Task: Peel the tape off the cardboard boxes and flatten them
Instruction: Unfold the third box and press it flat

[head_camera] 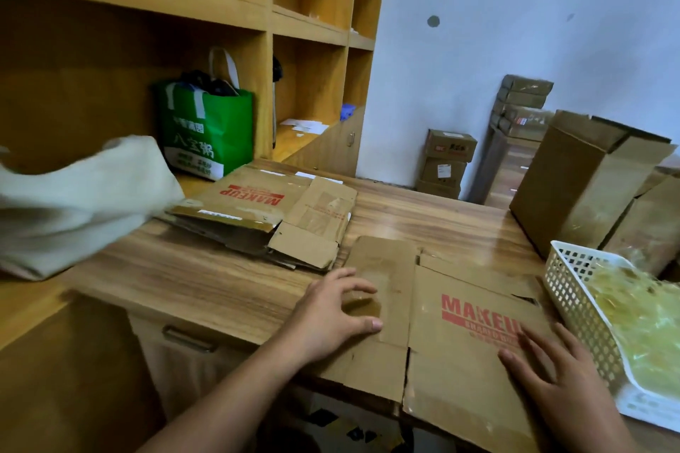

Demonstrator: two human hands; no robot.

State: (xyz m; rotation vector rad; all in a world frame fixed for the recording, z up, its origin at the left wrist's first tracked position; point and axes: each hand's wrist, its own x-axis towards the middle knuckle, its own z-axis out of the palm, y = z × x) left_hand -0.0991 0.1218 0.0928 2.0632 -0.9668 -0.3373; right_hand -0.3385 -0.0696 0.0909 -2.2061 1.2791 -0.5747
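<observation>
Wood-grain worktop (228,279) carries a flattened brown "MAKEUP" cardboard box (460,360) at its near edge; left hand (335,316) and right hand (552,371) press it, fingers spread, likely to hold it flat

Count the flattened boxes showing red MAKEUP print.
2. One box lies under the left hand and right hand at the near edge; the other box tops the pile beside the green bag. Others may be hidden beneath.
</observation>
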